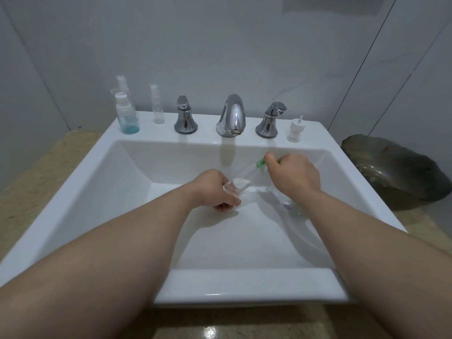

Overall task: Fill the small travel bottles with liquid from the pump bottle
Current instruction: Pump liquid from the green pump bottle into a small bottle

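Over the white sink basin, my left hand grips a small clear travel bottle, which is tilted with its mouth toward the right. My right hand is curled round a clear bottle with a green pump part showing beside the thumb. A faint clear spout runs from the green part down-left toward the small bottle's mouth. Most of the clear bottle's body is hidden under my right hand.
On the sink's back ledge stand a spray bottle with blue liquid, a taller one behind it, a small clear spray bottle and a white loose pump top. A chrome tap has two handles. A dark glass bowl sits right.
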